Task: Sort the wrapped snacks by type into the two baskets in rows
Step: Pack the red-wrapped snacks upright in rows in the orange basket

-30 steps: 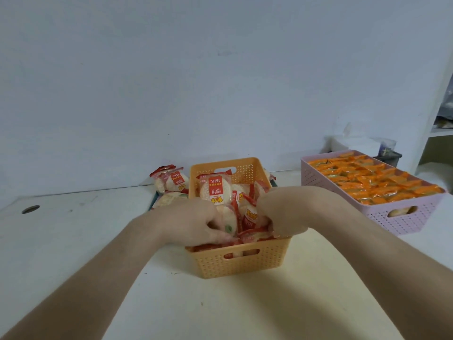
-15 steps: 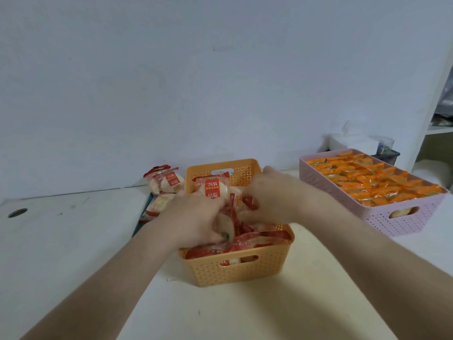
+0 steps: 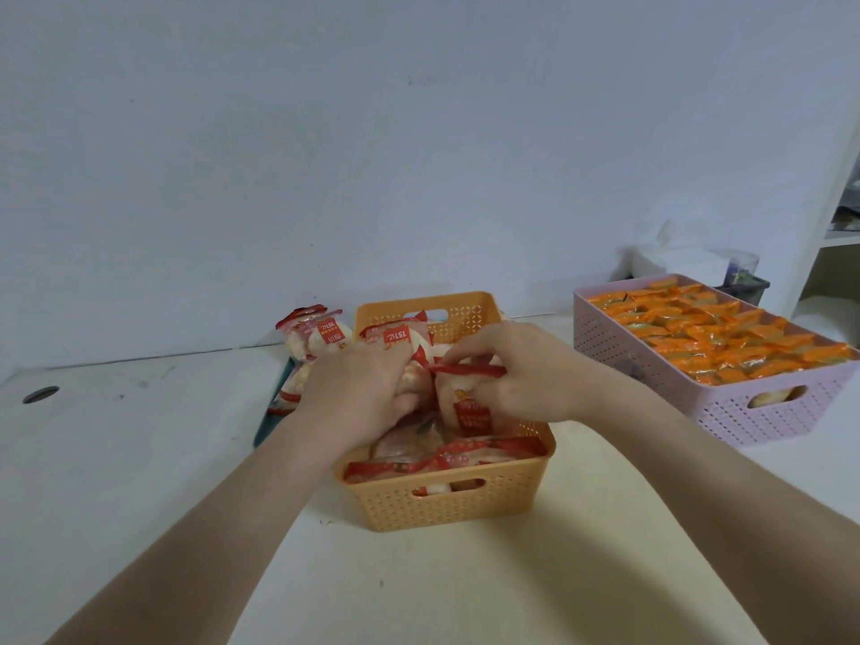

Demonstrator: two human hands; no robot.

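Both hands work inside the orange basket (image 3: 446, 500): the right hand (image 3: 516, 379) pinches a red-and-white snack pack (image 3: 467, 402) upright, the left hand (image 3: 367, 393) presses neighbouring packs. Best stand it straight against that row, then release.

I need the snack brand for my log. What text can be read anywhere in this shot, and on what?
"1S1": red label of the wrapped snack standing at the back of the orange basket.
"1S1": red label of the snack left of the basket.
Pack in the right hand: print blurred.
Orange packs, pink basket: unreadable.
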